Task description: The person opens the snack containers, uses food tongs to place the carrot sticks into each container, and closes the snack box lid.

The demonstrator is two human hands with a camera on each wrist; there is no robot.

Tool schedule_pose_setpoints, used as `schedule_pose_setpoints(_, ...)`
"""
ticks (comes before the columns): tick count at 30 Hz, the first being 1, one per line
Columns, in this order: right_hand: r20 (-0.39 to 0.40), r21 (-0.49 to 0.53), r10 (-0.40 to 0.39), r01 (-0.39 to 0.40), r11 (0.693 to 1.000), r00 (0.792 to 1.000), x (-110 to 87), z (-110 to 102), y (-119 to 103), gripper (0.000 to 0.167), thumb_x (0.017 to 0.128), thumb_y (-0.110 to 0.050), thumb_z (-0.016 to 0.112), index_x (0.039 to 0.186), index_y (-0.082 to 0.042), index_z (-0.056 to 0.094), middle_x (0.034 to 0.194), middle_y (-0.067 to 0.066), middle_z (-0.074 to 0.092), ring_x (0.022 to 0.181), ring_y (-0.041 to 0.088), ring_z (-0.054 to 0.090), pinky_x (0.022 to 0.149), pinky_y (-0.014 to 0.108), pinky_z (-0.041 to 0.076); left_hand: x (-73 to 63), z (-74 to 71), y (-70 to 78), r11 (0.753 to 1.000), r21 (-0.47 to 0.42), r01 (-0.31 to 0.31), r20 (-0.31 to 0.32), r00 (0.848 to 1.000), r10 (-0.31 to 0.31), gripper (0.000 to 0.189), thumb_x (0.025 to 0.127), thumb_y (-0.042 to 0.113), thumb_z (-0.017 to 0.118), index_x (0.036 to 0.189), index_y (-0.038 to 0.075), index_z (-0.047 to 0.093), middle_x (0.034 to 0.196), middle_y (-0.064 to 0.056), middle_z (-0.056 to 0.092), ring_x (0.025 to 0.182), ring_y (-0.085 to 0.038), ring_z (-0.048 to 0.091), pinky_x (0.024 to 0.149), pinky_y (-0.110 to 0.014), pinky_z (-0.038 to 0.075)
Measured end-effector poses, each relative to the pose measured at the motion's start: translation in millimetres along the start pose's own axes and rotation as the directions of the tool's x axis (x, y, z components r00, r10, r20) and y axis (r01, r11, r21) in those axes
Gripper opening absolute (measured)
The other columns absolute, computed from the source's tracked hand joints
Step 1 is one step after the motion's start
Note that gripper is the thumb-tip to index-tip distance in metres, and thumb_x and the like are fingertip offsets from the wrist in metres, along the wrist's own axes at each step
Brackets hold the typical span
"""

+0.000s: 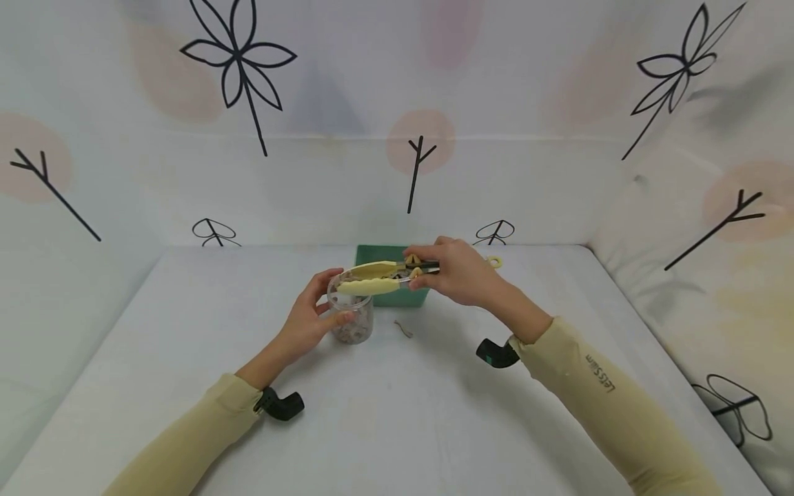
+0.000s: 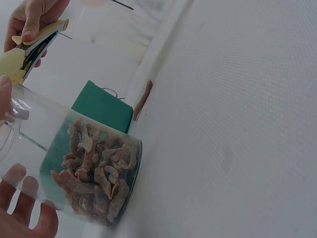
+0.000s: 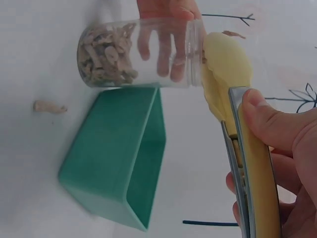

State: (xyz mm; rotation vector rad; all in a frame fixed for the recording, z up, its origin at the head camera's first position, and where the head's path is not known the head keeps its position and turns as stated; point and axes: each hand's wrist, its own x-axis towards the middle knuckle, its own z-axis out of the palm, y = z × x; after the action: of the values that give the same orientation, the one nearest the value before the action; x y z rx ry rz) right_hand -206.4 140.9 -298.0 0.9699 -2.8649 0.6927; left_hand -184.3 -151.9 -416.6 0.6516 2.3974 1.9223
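My left hand (image 1: 308,322) grips a clear plastic jar (image 1: 352,325) around its side. The jar stands upright on the table, its lower part filled with brownish dried pieces (image 2: 99,168). In my right hand (image 1: 464,277) is a pair of yellow-tipped kitchen tongs (image 3: 257,188), thumb on one arm and fingers around the other. The yellow tong heads (image 3: 228,59) are at the jar's mouth, close together. A bit of brown shows beside them in the right wrist view; whether they clasp it I cannot tell.
Just behind the jar stands a green rectangular box (image 3: 106,144) with its top open. One loose dried piece (image 1: 403,329) lies on the white table (image 1: 397,413) to the right of the jar. Patterned cloth walls (image 1: 347,186) rise at the back and sides.
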Motion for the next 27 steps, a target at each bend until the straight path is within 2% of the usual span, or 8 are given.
schedule_pose_setpoints(8,-0.005,-0.060,-0.004,0.004,0.998,1.000,-0.2,-2.3,-0.8,0.051,0.084,-0.034,0.080,0.131,-0.017,0.067,0.088,-0.001,0.061,0.080,0.017,0.051,0.059,0.031,0.045,0.9,-0.2,-3.4,1.000,-0.009,-0.009,0.001,1.000,0.009,0.074,0.089,0.008,0.076,0.151,0.011,0.035,0.144,-0.010,0.045,0.133,-0.029,0.041,0.109,-0.054,0.037)
schedule_pose_setpoints(15,0.022,-0.118,-0.009,0.011,0.993,1.000,2.8,-8.0,-7.6,0.053,0.084,-0.035,0.080,0.132,-0.018,0.066,0.087,0.001,0.058,0.077,0.017,0.050,0.056,0.030,0.044,1.5,-0.6,-3.3,1.000,-0.011,-0.002,-0.007,1.000,0.002,0.074,0.088,0.006,0.077,0.150,0.012,0.037,0.144,-0.009,0.045,0.131,-0.027,0.043,0.108,-0.052,0.039)
schedule_pose_setpoints(20,0.042,-0.150,-0.013,0.020,0.989,0.999,5.3,-14.1,-13.6,0.056,0.083,-0.036,0.081,0.134,-0.018,0.065,0.091,0.003,0.059,0.076,0.017,0.051,0.054,0.030,0.044,2.0,-0.9,-3.4,1.000,-0.009,-0.007,-0.004,1.000,0.007,0.075,0.087,0.006,0.077,0.150,0.009,0.036,0.144,-0.011,0.045,0.133,-0.029,0.042,0.108,-0.053,0.039)
schedule_pose_setpoints(27,0.053,-0.155,-0.004,0.012,0.988,0.999,6.7,-16.5,-14.2,0.059,0.083,-0.037,0.081,0.136,-0.018,0.063,0.093,0.004,0.059,0.076,0.017,0.051,0.054,0.030,0.044,1.6,-1.2,-1.5,1.000,-0.005,0.013,-0.009,1.000,-0.013,0.074,0.087,0.008,0.078,0.149,0.015,0.038,0.145,-0.017,0.046,0.136,-0.034,0.040,0.107,-0.055,0.039)
